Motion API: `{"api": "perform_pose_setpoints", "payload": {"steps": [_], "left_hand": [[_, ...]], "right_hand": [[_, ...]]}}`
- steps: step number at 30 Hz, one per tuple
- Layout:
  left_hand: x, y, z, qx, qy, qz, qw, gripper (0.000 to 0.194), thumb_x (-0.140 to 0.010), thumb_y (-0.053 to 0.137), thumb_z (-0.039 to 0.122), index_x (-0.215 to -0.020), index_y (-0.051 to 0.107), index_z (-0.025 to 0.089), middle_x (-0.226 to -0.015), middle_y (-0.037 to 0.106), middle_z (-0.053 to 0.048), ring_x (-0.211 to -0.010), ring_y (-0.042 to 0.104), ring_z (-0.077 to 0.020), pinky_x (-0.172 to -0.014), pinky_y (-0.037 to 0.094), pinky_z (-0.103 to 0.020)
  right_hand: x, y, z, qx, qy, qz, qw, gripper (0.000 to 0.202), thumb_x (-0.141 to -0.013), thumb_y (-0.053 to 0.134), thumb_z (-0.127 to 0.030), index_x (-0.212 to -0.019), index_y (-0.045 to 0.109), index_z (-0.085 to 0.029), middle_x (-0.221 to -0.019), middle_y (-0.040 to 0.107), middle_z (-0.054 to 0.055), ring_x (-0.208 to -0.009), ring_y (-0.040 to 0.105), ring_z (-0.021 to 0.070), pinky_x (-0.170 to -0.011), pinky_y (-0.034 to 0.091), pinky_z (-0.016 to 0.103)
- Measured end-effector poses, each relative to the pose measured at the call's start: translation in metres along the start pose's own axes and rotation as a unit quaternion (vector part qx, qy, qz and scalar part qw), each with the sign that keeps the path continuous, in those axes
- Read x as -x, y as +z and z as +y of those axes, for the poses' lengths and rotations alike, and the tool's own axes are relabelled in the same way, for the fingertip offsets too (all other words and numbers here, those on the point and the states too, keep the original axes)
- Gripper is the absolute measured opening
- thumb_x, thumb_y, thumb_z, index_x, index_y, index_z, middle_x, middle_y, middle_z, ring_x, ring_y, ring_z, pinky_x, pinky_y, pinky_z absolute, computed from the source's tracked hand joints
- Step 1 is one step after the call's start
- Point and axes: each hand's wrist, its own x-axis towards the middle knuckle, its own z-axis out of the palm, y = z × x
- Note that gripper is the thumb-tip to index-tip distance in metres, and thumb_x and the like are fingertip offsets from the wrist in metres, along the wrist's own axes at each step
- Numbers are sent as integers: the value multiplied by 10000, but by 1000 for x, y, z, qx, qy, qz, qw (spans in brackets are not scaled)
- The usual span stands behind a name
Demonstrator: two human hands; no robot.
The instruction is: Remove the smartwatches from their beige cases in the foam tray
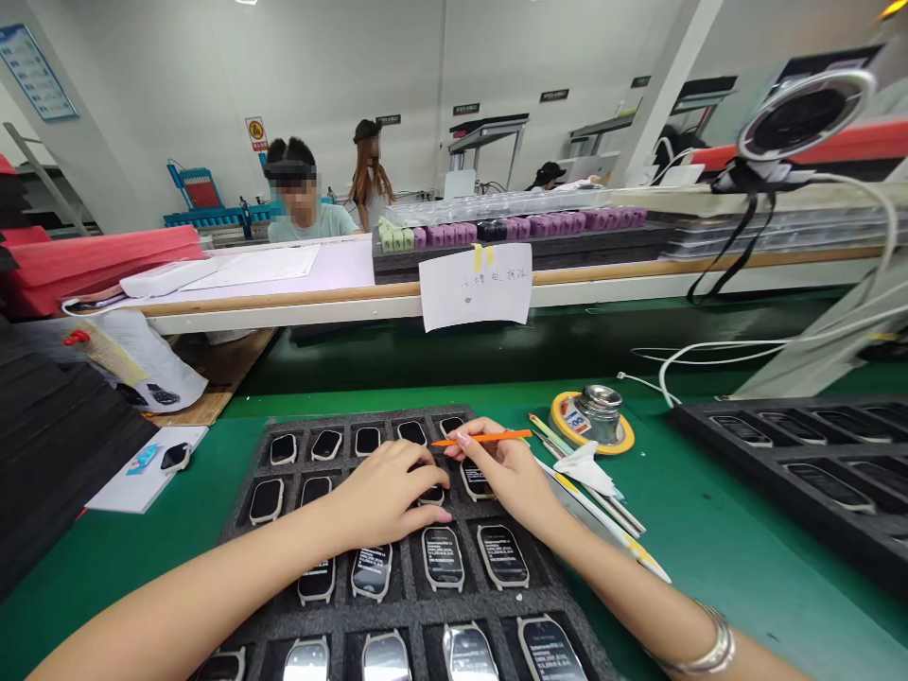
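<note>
A dark foam tray (245,544) holds rows of smartwatch bodies without straps; several lower ones show lit text on their screens. My left hand (387,487) reaches over the middle of the tray. Its thumb and curled fingers close around a smartwatch (430,494) in its compartment, partly covering it. Between thumb and fingers of my right hand (500,468) is a thin orange pointed stick (489,437), its tip toward the left, above the tray's upper rows. Just below that hand sits another smartwatch (477,480) with text on its screen.
Right of the tray lie a metal-topped dispenser bottle (602,411) in a yellow ring, a white tissue (583,465) and several slim tools. Another watch tray (794,463) stands far right. A white pad (142,482) with a watch lies left. Beyond is a shelf (305,305); people are behind it.
</note>
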Motion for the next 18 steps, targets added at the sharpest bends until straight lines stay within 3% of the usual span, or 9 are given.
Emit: {"api": "perform_pose_setpoints", "payload": {"steps": [4, 9, 13, 18], "left_hand": [[-10, 4, -1, -29, 5, -2, 1000, 317, -906, 570, 506, -984, 687, 222, -1042, 612, -90, -1026, 560, -277, -909, 456, -457], [9, -3, -3, -34, -17, 13, 999, 264, -937, 545, 434, -1065, 648, 228, -1064, 582, -86, -1022, 549, -264, -908, 461, -456], [19, 1, -6, 20, -22, 34, 999, 218, -946, 556, 352, -1124, 605, 235, -1184, 598, -87, -1130, 538, -259, -991, 437, -461], [17, 7, -13, 74, -31, 46, 996, 176, -925, 602, 333, -1076, 610, 244, -1139, 622, -65, -1109, 552, -238, -991, 447, -432]], "right_hand": [[1, 2, 5, -4, -4, -5, 1000, 404, -873, 576, -609, -875, 607, -205, -831, 703, 53, -814, 685, 222, -789, 533, 362], [1, 2, 5, -1, -2, 0, 1000, 399, -880, 574, -598, -871, 608, -201, -836, 706, 56, -824, 684, 223, -798, 525, 361], [1, 3, 1, 4, 7, -2, 1000, 339, -901, 573, -541, -885, 606, -204, -847, 717, 54, -843, 693, 225, -812, 521, 361], [3, 4, -6, 24, 13, -26, 999, 278, -911, 578, -461, -819, 635, -205, -808, 727, 44, -832, 684, 223, -832, 497, 359]]}}
